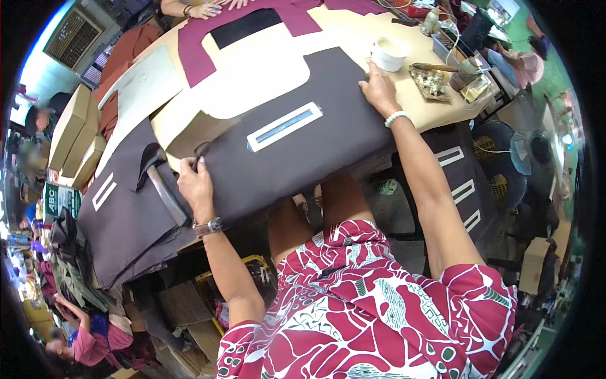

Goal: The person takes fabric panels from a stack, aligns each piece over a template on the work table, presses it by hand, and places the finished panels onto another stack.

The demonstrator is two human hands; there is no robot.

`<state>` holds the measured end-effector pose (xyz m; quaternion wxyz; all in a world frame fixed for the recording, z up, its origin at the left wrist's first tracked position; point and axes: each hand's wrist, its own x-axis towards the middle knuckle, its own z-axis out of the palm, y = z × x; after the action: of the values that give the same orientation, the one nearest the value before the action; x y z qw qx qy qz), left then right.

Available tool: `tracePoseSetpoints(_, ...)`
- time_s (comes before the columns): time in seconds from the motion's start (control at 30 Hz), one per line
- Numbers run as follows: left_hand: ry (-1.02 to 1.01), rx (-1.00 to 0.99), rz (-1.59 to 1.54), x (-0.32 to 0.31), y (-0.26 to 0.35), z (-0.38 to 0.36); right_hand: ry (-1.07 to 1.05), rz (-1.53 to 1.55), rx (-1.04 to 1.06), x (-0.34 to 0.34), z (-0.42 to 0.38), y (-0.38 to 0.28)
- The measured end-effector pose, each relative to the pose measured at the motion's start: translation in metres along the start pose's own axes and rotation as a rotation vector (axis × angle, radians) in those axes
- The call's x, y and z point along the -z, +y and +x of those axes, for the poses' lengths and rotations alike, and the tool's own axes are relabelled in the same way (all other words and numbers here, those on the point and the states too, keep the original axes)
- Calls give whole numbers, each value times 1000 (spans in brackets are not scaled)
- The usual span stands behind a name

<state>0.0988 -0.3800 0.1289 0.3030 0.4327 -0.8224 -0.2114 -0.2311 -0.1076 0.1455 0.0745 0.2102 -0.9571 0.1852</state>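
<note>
1. Both hands are at the dark cloth piece (278, 170), which lies across the near side of the surface (435, 114).
2. Left hand (196, 183): fingers curled at the cloth's left edge, thumb against it, just below a curled dark flap (202, 149); whether they pinch the cloth, I cannot tell.
3. Right hand (380, 95): at the cloth's right edge, index finger extended toward the white round container (390, 54); its grip on the cloth cannot be made out.
4. Between the hands, a white-framed slot (284, 127) runs slantwise on the cloth.
5. Left of the left hand, a hammer (167, 194) rests on more dark cloth pieces (120, 215), one with a white-outlined slot.
6. Beyond the cloth lie a cream panel (265, 69) and a maroon piece (197, 54).
7. Another person's hands (205, 11) are at the far edge, near the maroon piece.
8. To the right, a wooden-handled brush (435, 67) lies across a messy holder (431, 85).
</note>
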Motion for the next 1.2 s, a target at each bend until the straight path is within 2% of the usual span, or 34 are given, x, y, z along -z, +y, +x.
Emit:
tracePoseSetpoints(0.07,-80,109,-196,8,9,6,-159,148,-75,2,17,-7)
tracePoseSetpoints(0.1,34,-54,-325,-14,-22,14,-142,202,-100,2,25,-8)
tracePoseSetpoints(0.2,-162,-29,-791,-3,-7,20,-101,351,-145,0,41,-11)
tracePoseSetpoints(0.27,-322,-44,-870,9,1,25,-72,430,-145,3,43,-12)
tracePoseSetpoints(0.3,-444,49,-926,17,3,29,-105,471,-80,5,46,-9)
tracePoseSetpoints(0.33,-459,81,-930,24,7,33,-72,512,-65,5,49,-6)
tracePoseSetpoints(0.43,-194,-22,-841,55,35,35,39,653,-9,12,51,-2)
tracePoseSetpoints(0.47,-72,-101,-904,58,37,39,95,633,14,18,45,-4)
tracePoseSetpoints(0.53,-93,-41,-1005,69,33,42,206,594,60,27,32,-7)
tracePoseSetpoints(0.67,-44,-123,-675,62,29,34,289,602,134,34,10,-6)
tracePoseSetpoints(0.7,-45,-102,-680,62,36,26,268,616,116,39,2,-3)
tracePoseSetpoints(0.77,-165,-100,-669,73,51,2,227,636,78,57,-25,10)
tracePoseSetpoints(0.83,-315,-106,-688,76,53,-20,310,737,230,52,-49,49)
tracePoseSetpoints(0.87,-461,0,-708,78,52,-31,277,749,153,60,-69,65)
tracePoseSetpoints(0.9,-557,-5,-712,75,55,-44,220,817,79,71,-93,84)
tracePoseSetpoints(0.93,-653,-10,-712,73,58,-57,294,685,36,84,-120,99)
tracePoseSetpoints(0.97,-763,-77,-784,64,59,-69,193,814,-121,105,-147,111)
tracePoseSetpoints(1.0,-895,-85,-853,50,69,-84,266,609,-99,113,-173,139)
tracePoseSetpoints(1.03,-1030,-85,-913,36,79,-98,234,647,-207,120,-202,167)
tracePoseSetpoints(1.1,-1273,-235,-809,-5,97,-125,201,474,-452,134,-267,234)
tracePoseSetpoints(1.13,-1378,-259,-829,-22,115,-142,167,462,-587,145,-299,263)
tracePoseSetpoints(1.17,-1466,-263,-841,-44,120,-164,75,318,-713,162,-330,287)
tracePoseSetpoints(1.2,-1475,-427,-894,-59,134,-182,19,228,-780,185,-359,308)
